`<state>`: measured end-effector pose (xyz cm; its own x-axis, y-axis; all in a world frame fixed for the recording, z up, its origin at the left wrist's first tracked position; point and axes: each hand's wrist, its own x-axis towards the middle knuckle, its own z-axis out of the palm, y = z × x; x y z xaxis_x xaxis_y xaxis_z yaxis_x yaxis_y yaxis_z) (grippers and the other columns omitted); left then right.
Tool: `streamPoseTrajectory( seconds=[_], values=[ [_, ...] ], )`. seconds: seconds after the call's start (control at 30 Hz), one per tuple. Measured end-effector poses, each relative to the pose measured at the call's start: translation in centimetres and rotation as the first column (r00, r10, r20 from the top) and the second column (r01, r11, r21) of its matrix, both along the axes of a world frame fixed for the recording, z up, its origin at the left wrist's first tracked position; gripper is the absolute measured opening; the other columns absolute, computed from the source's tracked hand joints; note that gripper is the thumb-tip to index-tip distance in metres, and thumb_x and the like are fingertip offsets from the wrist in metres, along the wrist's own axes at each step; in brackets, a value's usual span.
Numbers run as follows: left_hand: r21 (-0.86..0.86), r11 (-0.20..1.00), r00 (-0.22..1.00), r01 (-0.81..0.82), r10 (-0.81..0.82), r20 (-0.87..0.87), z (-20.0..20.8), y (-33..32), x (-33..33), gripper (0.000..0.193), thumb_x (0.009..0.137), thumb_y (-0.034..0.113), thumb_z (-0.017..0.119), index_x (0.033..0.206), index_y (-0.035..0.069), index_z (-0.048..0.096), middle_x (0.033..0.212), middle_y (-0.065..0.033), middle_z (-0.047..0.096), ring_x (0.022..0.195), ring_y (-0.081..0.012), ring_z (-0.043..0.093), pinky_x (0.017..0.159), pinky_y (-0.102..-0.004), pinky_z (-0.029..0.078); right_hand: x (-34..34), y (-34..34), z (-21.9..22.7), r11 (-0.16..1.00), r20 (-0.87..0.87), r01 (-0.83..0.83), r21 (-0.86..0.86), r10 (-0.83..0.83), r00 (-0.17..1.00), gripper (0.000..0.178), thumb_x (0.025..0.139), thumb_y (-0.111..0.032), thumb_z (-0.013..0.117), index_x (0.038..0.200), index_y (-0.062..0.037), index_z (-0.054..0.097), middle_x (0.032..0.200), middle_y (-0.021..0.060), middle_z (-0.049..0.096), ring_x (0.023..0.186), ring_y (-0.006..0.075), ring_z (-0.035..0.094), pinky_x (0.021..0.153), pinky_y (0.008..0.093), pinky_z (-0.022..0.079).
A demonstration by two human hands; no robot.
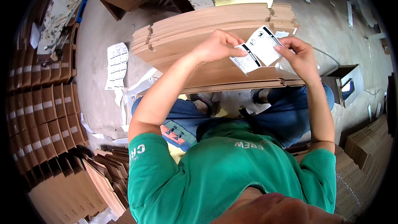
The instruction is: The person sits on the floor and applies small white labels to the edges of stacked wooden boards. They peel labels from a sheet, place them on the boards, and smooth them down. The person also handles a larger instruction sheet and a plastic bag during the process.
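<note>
My left hand [217, 46] and my right hand [299, 56] both hold a white printed label sheet [258, 49] above a tall stack of flat brown cardboard blanks [199, 37] that rests across my knees. The left fingers pinch the sheet's lower left part, and the right fingers hold its right edge. The sheet bends in the middle between the hands. Another white label [282, 34] lies on the stack just behind the held one.
A sheet of white labels [117, 64] lies on the concrete floor at left, with paper scraps near it. Rows of folded taped cartons [39, 108] stand at far left. More flat cardboard [369, 145] is piled at right. A small open box [343, 81] sits right of my knee.
</note>
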<state>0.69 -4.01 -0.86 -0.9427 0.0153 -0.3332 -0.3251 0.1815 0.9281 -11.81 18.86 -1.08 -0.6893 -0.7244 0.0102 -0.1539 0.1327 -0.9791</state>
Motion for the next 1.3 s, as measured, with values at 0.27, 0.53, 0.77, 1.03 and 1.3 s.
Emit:
streamPoseTrajectory(
  seconds=[0.27,0.53,0.77,1.03,1.3],
  values=[
    [0.189,0.982,0.979,0.016,-0.053,0.197,0.7,-0.7,-0.3,0.016,0.074,0.010,0.070,0.085,-0.002,0.068,0.080,-0.0069,0.068,0.074,-0.0083,0.059,0.072,-0.0210,0.044,-0.2,-0.5,-1.4,0.999,-0.021,0.007,-0.031,-0.007,1.000,0.018,0.077,-0.012,0.070,0.089,0.0008,0.065,0.076,0.0017,0.063,0.070,0.0059,0.053,0.066,0.0210,0.043],
    [0.464,0.875,0.971,-0.140,0.028,0.239,-0.3,-0.5,0.9,0.016,0.073,0.006,0.069,0.085,-0.005,0.067,0.082,-0.0095,0.067,0.080,-0.0123,0.058,0.078,-0.0231,0.041,0.1,-1.1,-2.0,0.998,0.122,0.026,-0.053,-0.019,0.992,0.018,0.077,-0.012,0.071,0.089,0.0003,0.066,0.075,0.0020,0.064,0.071,0.0059,0.054,0.067,0.0206,0.044],
    [0.522,0.828,0.960,-0.203,0.065,0.271,-1.2,-0.6,1.8,0.013,0.072,0.003,0.068,0.083,-0.004,0.068,0.080,-0.0091,0.066,0.077,-0.0139,0.060,0.075,-0.0238,0.043,0.5,-1.4,-2.1,0.999,0.106,0.038,-0.036,-0.034,0.994,0.018,0.076,-0.010,0.071,0.090,0.0002,0.067,0.076,0.0032,0.064,0.072,0.0069,0.057,0.067,0.0217,0.045],
    [0.563,0.825,0.985,-0.053,-0.048,0.163,-1.6,-2.0,4.0,0.016,0.071,0.002,0.064,0.084,-0.007,0.067,0.103,-0.0188,0.061,0.094,-0.0231,0.058,0.083,-0.0292,0.044,-2.5,0.7,-4.3,0.991,0.018,0.136,-0.004,-0.136,0.991,0.016,0.077,-0.009,0.070,0.090,0.0002,0.066,0.077,0.0024,0.064,0.071,0.0064,0.055,0.067,0.0206,0.044],
    [0.587,0.783,0.949,-0.204,0.306,-0.078,-2.1,0.1,1.1,0.094,0.074,0.001,0.068,0.142,0.018,0.006,0.119,-0.0207,0.052,0.104,-0.0274,0.055,0.081,-0.0343,0.048,-4.3,1.8,-6.9,0.974,0.030,-0.031,0.223,0.025,0.999,0.012,0.079,-0.009,0.067,0.085,0.0003,0.064,0.071,0.0000,0.061,0.064,0.0056,0.052,0.058,0.0215,0.042]
  ],
)
